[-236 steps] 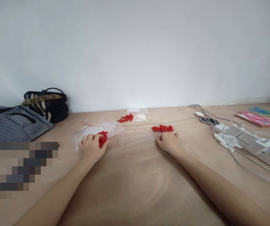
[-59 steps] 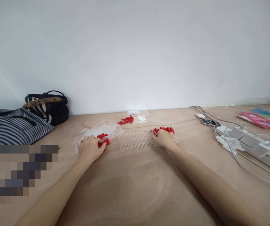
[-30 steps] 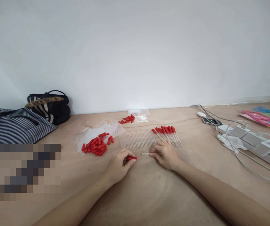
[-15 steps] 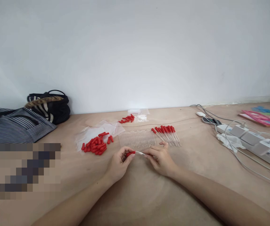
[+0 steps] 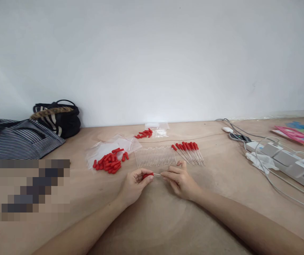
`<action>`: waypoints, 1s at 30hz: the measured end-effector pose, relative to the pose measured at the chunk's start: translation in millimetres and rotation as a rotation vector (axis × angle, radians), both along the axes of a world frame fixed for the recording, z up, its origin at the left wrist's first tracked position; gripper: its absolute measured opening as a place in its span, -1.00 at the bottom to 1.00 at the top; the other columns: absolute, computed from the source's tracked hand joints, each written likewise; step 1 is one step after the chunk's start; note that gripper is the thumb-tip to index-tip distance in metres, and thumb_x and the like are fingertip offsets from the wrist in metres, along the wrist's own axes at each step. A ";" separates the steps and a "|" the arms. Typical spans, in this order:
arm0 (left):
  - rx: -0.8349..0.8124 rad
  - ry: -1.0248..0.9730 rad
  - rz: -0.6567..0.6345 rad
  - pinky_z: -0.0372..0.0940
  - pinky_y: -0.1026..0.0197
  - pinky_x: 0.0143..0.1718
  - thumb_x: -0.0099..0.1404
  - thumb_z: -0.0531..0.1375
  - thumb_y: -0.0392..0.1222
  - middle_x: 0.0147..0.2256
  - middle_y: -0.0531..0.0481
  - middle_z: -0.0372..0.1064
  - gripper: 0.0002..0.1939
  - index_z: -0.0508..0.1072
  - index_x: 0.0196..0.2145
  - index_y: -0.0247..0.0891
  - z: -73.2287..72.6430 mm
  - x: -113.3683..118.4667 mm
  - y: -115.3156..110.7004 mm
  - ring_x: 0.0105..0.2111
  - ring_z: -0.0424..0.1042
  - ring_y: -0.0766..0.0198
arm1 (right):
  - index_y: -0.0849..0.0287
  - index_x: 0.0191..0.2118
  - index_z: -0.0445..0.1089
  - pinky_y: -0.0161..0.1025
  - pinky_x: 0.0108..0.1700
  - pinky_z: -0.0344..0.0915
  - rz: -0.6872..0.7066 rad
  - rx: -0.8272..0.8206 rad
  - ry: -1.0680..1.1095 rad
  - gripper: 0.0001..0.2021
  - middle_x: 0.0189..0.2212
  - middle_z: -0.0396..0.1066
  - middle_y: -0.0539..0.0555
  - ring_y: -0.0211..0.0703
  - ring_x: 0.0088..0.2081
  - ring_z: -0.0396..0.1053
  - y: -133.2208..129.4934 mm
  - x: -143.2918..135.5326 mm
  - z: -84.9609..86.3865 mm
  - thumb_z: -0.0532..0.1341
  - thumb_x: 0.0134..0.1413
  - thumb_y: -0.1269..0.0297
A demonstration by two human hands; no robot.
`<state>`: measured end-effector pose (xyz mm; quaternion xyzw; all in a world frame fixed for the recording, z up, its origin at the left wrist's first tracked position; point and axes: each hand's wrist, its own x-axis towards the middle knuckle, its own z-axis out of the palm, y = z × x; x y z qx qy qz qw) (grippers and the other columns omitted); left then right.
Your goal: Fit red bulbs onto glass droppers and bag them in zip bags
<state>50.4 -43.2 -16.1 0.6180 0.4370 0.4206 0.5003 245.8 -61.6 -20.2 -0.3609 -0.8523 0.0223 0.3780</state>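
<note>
My left hand [image 5: 136,183] pinches a red rubber dropper bulb [image 5: 148,175] between thumb and fingers. A thin clear dropper tube [image 5: 156,174] runs from the bulb's mouth to my right hand [image 5: 180,180], whose fingertips are closed on it. How deep the tube sits in the bulb is too small to tell. Just beyond the hands lies a row of bare clear tubes [image 5: 155,156]. To its right, several droppers with red bulbs [image 5: 190,150] lie side by side. A pile of loose red bulbs [image 5: 108,163] rests on plastic bags [image 5: 96,150] at the left.
Farther back are a small group of red bulbs [image 5: 144,133] and a clear packet [image 5: 160,132]. A striped bag [image 5: 27,140] and a black bag [image 5: 70,118] stand at left. On the right lie a power strip with chargers [image 5: 287,156], cables, crumpled tissue [image 5: 262,162] and pink sheets [image 5: 296,134].
The hands have come slightly closer, and less of the tube shows between the bulb and my right fingertips. The whole view has shifted a little.
</note>
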 end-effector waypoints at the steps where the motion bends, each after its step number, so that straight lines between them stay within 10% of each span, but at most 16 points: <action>1: -0.006 -0.002 -0.004 0.31 0.28 -0.41 -0.04 0.24 -0.16 -0.51 0.03 0.44 -0.82 0.43 -0.45 -0.30 -0.2 0.3 0.1 -0.49 0.40 0.31 | 0.18 -0.25 0.38 -0.17 -0.18 -0.12 -0.004 0.023 -0.018 -0.77 -0.49 0.36 -0.02 -0.32 -0.44 0.25 0.3 0.6 0.0 0.00 0.08 0.47; 17: -0.005 -0.039 -0.036 0.27 0.32 -0.50 -0.08 0.27 -0.19 -0.58 0.08 0.41 -0.84 0.44 -0.49 -0.29 2.3 4.6 -4.4 -0.57 0.34 0.38 | 0.17 -0.32 0.37 -0.17 -0.20 -0.16 -0.041 0.213 -0.033 -0.78 -0.51 0.37 -0.04 -0.36 -0.51 0.19 2.0 -2.6 -0.2 0.00 0.02 0.50; 30: -0.009 0.014 -0.038 0.25 0.32 -0.54 -0.07 0.28 -0.17 -0.62 0.10 0.36 -0.82 0.39 -0.50 -0.30 -0.4 5.5 -3.9 -0.60 0.32 0.38 | 0.14 -0.25 0.38 -0.16 -0.18 -0.15 -0.037 0.066 -0.073 -0.78 -0.45 0.42 -0.02 -0.33 -0.45 0.26 0.3 -4.1 -0.3 0.01 0.08 0.43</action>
